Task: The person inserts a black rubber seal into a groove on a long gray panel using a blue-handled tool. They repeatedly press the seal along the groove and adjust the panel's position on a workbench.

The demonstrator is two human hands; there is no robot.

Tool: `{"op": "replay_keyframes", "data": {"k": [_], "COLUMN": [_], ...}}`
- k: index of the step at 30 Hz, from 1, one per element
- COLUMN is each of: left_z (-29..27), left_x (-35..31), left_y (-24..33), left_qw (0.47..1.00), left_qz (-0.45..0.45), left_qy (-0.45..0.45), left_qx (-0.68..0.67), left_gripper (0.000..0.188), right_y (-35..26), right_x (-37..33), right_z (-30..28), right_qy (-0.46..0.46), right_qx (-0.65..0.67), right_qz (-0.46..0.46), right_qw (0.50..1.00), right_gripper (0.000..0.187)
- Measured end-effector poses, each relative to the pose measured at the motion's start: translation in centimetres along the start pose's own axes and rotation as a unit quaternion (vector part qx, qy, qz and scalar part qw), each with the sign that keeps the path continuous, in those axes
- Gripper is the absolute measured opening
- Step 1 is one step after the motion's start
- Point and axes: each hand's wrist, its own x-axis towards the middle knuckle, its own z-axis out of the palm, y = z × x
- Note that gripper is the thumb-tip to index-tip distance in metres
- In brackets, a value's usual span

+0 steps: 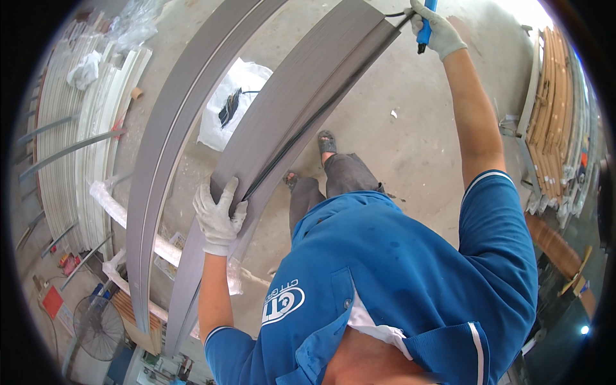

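Observation:
A long grey-brown panel [301, 83] slants up from lower left to upper right in front of me. Along its right side runs a thin black strip [319, 115], which looks like a rubber seal. My left hand [219, 215], in a pale work glove, rests on the panel with fingers spread, the thumb side by the strip's lower part. Past the panel's upper end, my gloved right hand [443, 35] is closed round a blue tool [425, 32] with a black end, perhaps a cutter. Its fingers are also at the strip's far end; whether they pinch it, I cannot tell.
A second grey-brown panel [173, 141] lies to the left, both across wrapped supports [109, 204]. A white bag [215, 122] with black material sits on the floor between them. Stacked white lengths [93, 154] and a fan [98, 326] stand left; brown lengths [553, 115] are stacked right.

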Motion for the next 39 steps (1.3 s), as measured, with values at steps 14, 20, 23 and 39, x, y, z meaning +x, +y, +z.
{"op": "replay_keyframes", "data": {"k": [14, 20, 23, 39], "left_z": [-0.1, -0.1, 0.0, 0.1], "left_x": [0.2, 0.1, 0.1, -0.2], "left_y": [0.2, 0.1, 0.1, -0.1], "left_qw": [1.0, 1.0, 1.0, 1.0], "left_qz": [0.008, 0.011, 0.009, 0.008], "left_qy": [0.008, 0.012, 0.01, 0.01], "left_qx": [0.001, 0.003, 0.006, 0.0], "left_gripper": [0.051, 0.049, 0.05, 0.05], "right_y": [1.1, 2.1, 2.7, 3.4], "right_x": [-1.1, -1.6, -1.2, 2.5], "right_z": [0.1, 0.9, 1.3, 5.2], "right_qy": [-0.058, -0.033, 0.042, 0.222], "right_qx": [0.054, 0.041, -0.037, -0.457], "right_qz": [-0.026, -0.065, -0.102, -0.271], "right_qw": [0.997, 0.997, 0.993, 0.818], "right_gripper": [0.013, 0.016, 0.018, 0.058]}}
